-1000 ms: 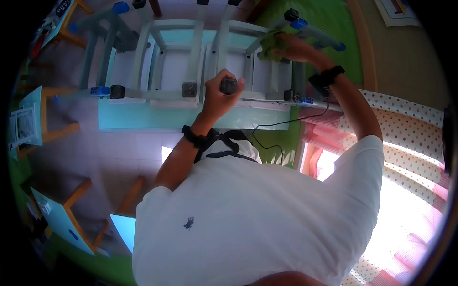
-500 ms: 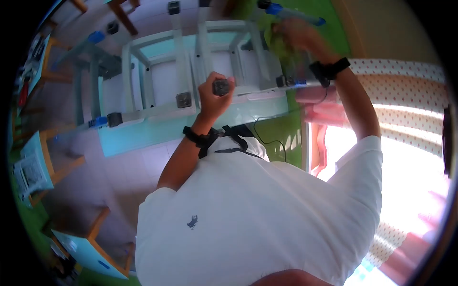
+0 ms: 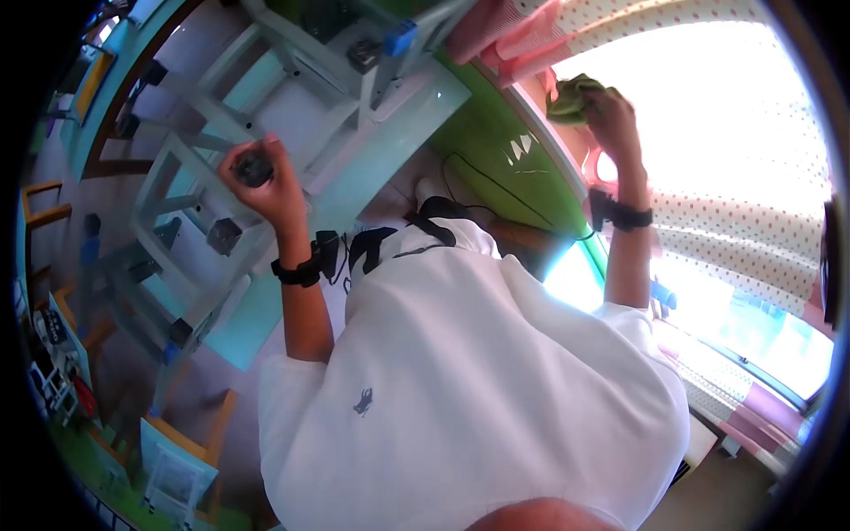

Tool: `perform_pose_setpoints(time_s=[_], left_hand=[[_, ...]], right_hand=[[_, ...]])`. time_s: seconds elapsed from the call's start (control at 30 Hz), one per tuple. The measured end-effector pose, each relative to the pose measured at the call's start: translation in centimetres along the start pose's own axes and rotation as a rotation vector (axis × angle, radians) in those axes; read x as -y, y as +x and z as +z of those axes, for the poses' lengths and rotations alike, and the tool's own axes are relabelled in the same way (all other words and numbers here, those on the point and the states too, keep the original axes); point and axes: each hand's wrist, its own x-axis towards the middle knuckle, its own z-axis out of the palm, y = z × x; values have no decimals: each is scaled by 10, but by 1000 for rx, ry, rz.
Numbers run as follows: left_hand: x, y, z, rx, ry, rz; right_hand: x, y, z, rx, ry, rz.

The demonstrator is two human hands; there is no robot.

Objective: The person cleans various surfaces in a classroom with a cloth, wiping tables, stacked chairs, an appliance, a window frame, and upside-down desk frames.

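Observation:
My left hand (image 3: 282, 199) is wrapped round the end of a grey chair leg (image 3: 252, 168), whose dark foot cap shows between the thumb and fingers. That leg belongs to one of the upturned grey chairs (image 3: 310, 115) standing on a pale blue table (image 3: 341, 164). Away to the right, near the window, my right hand (image 3: 614, 128) grips a crumpled green cloth (image 3: 574, 99) and is raised clear of the chairs. Other upturned legs around my left hand end in dark caps, such as the cap (image 3: 224, 235) just below it, and some have blue bands (image 3: 400, 38).
Dotted curtains (image 3: 699, 208) and a bright window (image 3: 682, 80) lie to the right. A green panel (image 3: 496, 155) stands beside the table, with a dark cable (image 3: 460, 164) hanging near it. At lower left is a wooden chair with a pale blue panel (image 3: 177, 456).
My view has turned toward the window. My right hand has moved with the green cloth from the chair legs out to the window side. The left hand still grips a capped leg.

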Motion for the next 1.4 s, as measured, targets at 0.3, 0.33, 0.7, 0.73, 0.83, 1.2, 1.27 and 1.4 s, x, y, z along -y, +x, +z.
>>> perform_pose_setpoints(time_s=[0.3, 0.33, 0.7, 0.73, 0.83, 1.2, 1.27, 1.4], left_hand=[[-23, -13, 13, -134, 396, 599], [-32, -19, 21, -158, 470, 724], [-61, -104, 249, 773, 240, 284], [-55, -104, 271, 829, 279, 237], [-28, -112, 330, 908, 379, 217], [49, -105, 449, 756, 116, 410], [66, -105, 459, 918, 184, 454], [80, -139, 478, 997, -78, 345]], right_hand=[[-127, -60, 172, 14, -126, 237], [-111, -49, 166, -5, -143, 132], [-110, 10, 234, -265, 17, -11], [-114, 5, 233, -302, 7, 2], [-133, -33, 226, -356, 16, 52], [-172, -160, 169, -171, 33, 564], [-169, -166, 168, -132, -83, 661], [-159, -159, 180, -49, -137, 748]])
